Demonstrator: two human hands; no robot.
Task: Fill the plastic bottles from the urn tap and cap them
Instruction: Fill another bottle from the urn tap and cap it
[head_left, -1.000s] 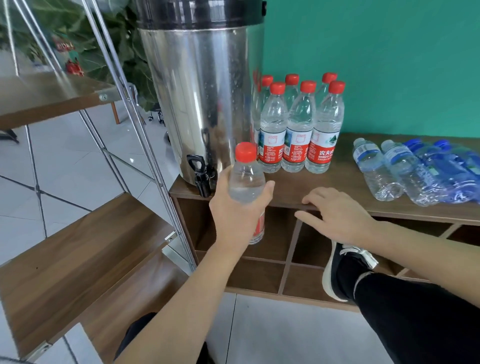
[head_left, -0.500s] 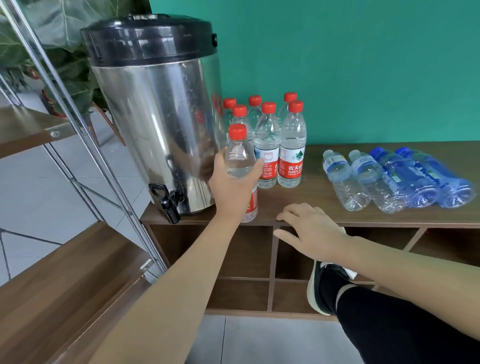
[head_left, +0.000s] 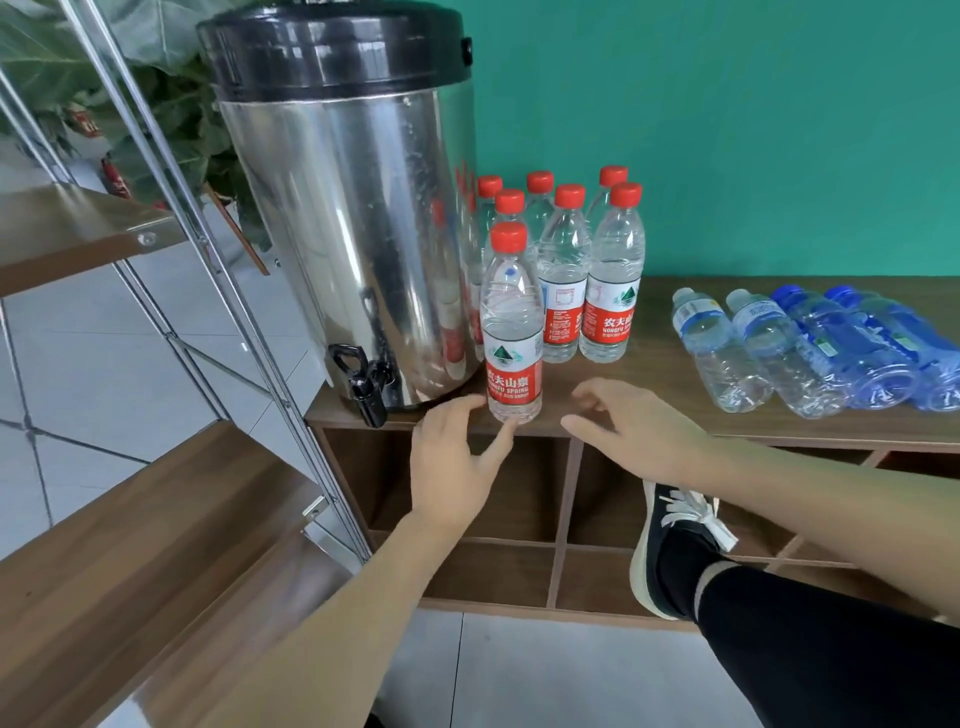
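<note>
A steel urn (head_left: 358, 228) with a black lid stands at the left end of a wooden shelf (head_left: 675, 410), its black tap (head_left: 363, 384) overhanging the front edge. Just right of the tap, at the shelf's front edge, a capped bottle (head_left: 511, 327) stands upright (red cap, red label, clear contents). The left hand (head_left: 452, 457) sits just below and left of this bottle, fingers loosely spread; a fingertip touches or nearly touches the bottle's base, but nothing is gripped. The right hand (head_left: 634, 431) hovers right of the bottle, apart from it, fingers relaxed and holding nothing. Behind the bottle, right of the urn and against the green wall, stands a cluster of capped bottles (head_left: 587, 270). Farther right of the urn, four uncapped bottles (head_left: 810, 348) lie on their sides, touching one another: two clear, two blue. A black shoe (head_left: 670, 545) rests in the cubby below the shelf.
</note>
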